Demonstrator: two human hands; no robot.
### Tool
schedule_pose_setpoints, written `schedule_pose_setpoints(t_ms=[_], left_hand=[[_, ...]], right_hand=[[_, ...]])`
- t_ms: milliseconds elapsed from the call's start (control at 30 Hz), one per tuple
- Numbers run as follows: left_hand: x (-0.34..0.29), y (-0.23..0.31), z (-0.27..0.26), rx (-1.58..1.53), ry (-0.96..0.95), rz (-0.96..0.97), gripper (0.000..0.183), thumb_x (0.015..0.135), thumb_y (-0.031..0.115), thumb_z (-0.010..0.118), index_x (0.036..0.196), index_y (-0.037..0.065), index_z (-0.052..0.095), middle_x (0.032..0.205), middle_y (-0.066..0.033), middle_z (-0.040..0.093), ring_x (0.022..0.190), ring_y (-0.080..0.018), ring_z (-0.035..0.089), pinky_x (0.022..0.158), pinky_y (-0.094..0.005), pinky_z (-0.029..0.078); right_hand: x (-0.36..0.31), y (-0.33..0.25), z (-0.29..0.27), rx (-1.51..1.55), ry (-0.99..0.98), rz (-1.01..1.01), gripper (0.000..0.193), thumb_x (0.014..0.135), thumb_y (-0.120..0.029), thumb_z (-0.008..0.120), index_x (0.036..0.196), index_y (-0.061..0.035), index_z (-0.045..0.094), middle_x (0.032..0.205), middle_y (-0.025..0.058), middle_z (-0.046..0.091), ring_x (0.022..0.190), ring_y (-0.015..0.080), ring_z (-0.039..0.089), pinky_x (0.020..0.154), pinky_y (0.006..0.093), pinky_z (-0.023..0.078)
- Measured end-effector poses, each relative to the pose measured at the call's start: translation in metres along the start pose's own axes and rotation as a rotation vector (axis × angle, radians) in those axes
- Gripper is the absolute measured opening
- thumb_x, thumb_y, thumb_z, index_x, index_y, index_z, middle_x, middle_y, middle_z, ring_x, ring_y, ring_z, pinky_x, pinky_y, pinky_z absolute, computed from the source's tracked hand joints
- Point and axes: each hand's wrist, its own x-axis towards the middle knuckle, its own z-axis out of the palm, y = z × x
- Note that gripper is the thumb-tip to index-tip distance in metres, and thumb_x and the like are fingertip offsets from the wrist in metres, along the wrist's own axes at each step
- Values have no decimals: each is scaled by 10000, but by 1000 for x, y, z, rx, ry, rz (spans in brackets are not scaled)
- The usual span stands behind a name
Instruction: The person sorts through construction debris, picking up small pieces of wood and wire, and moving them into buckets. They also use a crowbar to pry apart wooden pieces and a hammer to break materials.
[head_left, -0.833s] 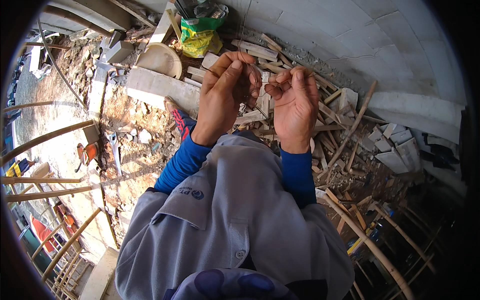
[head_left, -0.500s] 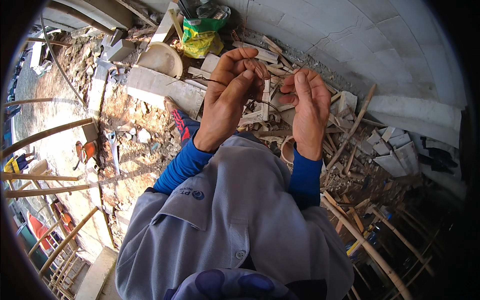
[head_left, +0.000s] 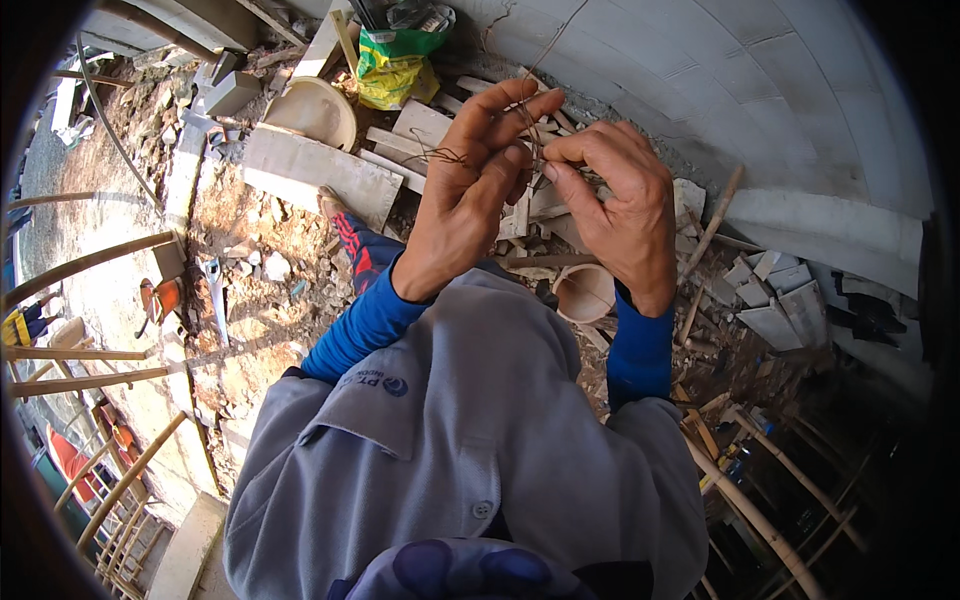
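Thin brownish wire (head_left: 535, 128) runs between my two raised hands, with a long strand rising toward the grey block wall. My left hand (head_left: 468, 190) holds it between thumb and fingers, and loose wire ends stick out past the back of that hand. Close beside it, my right hand (head_left: 622, 205) pinches the wire between thumb and forefinger. How the strands cross between the fingertips is too fine to make out.
Wood offcuts and rubble lie below my hands. A green and yellow bag (head_left: 398, 70) stands beyond a round pale basin (head_left: 315, 112). Another round bowl (head_left: 585, 293) sits under my right wrist. Bamboo poles (head_left: 90, 270) jut in at left; a handsaw (head_left: 215, 295) lies on the ground.
My right hand has turned over and come in against my left, its thumb and forefinger now pinching. A long wire strand now points up toward the wall.
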Motion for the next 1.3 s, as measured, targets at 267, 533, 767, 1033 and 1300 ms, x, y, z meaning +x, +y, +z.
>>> schedule_pose_setpoints(t_ms=[267,533,767,1033,1300], left_hand=[[-2,9,-4,-114,-17,-31,498,980,2,447,1474,-19,391,1434,-171,576,736,-27,496,657,-176,418],[-7,11,-6,140,-41,-47,302,1098,257,476,1269,7,487,1011,-31,582,776,-71,500,685,-240,443],[-6,19,-11,118,-91,-118,309,1086,274,522,1195,-10,574,871,23,520,729,-33,423,635,-210,381],[-8,11,2,-149,5,-98,351,1069,219,545,1305,-26,627,651,68,432,557,-35,307,516,-235,262],[-8,6,6,-226,68,-53,344,1069,254,549,1266,-5,659,602,56,466,512,-31,360,486,-218,296]], right_hand=[[-2,-3,8,171,50,-1,127,807,31,708,906,-36,664,829,88,629,782,279,628,688,375,499],[-6,-7,15,131,216,56,133,832,35,703,948,-29,697,823,92,635,736,248,626,653,359,491],[-4,-14,17,108,222,25,155,838,42,689,976,-27,702,807,85,601,725,241,594,631,363,475],[-12,-18,24,86,344,7,155,847,22,685,991,-34,698,823,78,602,714,230,588,618,340,462],[-19,-13,35,442,335,145,67,904,-16,681,968,-2,691,854,71,619,720,150,583,641,290,463]])
